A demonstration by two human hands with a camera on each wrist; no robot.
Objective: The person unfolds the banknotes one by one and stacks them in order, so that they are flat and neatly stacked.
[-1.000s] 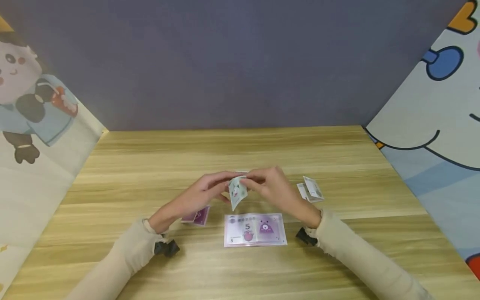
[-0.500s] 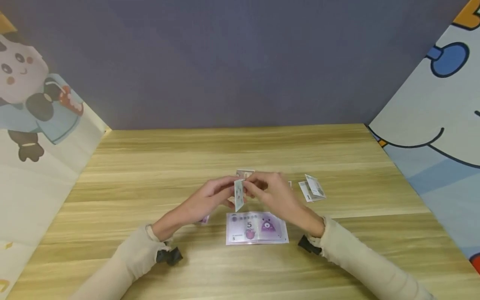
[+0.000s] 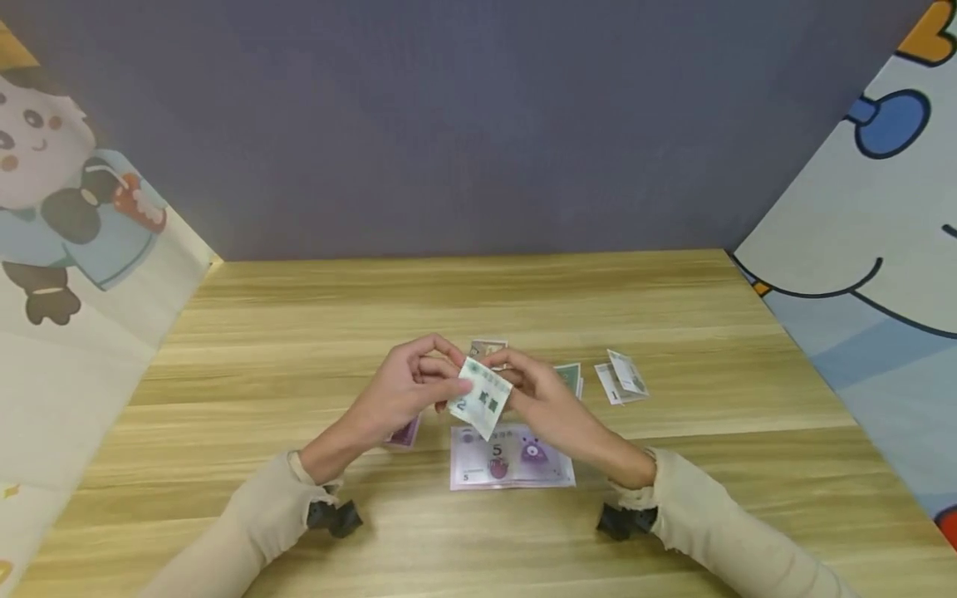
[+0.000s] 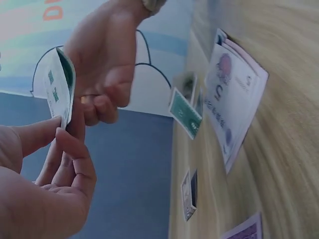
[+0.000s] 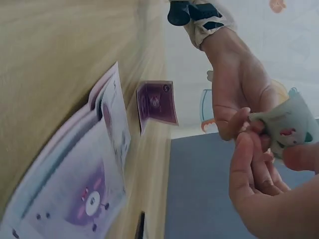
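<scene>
A pale green toy banknote (image 3: 484, 411), folded and marked 2, is held up above the table in the head view. My left hand (image 3: 399, 386) pinches its left side between thumb and fingers. At its right edge, my right hand (image 3: 561, 407) holds the note too, thumb against it in the right wrist view. Seen from the left wrist, the banknote (image 4: 61, 92) stands slightly parted along its fold. Below both hands, purple toy notes (image 3: 478, 465) marked 5 lie stacked flat, one face up on top.
Behind the hands lie a brown note (image 3: 489, 345) and a dark green note (image 3: 571, 375), partly hidden. A folded white note (image 3: 622, 380) marked 1 stands half open to the right. A dark purple folded note (image 5: 157, 102) sits left of the stack.
The green banknote has turned from nearly edge-on to showing its face marked 2. My fingers have shifted on it, and more of the dark green note behind shows.
</scene>
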